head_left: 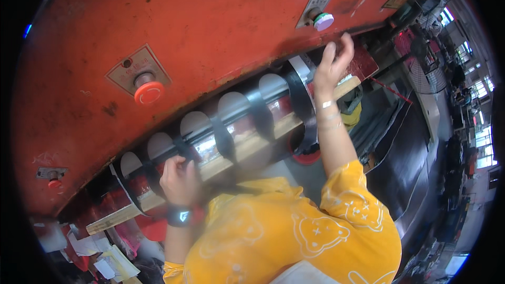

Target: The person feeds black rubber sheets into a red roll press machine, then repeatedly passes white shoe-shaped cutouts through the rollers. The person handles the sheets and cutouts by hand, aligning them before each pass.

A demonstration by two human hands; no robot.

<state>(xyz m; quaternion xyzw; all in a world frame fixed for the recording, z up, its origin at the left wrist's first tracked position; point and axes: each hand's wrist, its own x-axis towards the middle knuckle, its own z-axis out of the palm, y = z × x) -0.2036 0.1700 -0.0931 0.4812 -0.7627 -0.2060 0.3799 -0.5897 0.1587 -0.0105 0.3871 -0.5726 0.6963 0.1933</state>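
A black sheet point(259, 113) with a row of oval cutouts lies bent over a wooden bar point(252, 145) along the front of a red machine point(210, 37). My left hand point(178, 181) is at the near edge of the sheet, left of its middle. Its fingers are bent and partly smeared, so I cannot tell whether they touch the sheet. My right hand point(332, 68) is raised past the sheet's right end, fingers apart and holding nothing. Just above it, without contact, is a push button point(323, 21) with a pale, green-rimmed cap.
A red mushroom button point(149, 92) sticks out of the machine's front, with a smaller red button point(54, 183) lower left. Papers point(115, 263) lie at the lower left. Dark sheet material point(405, 152) spreads on the right, below a wire-caged fan point(427, 73).
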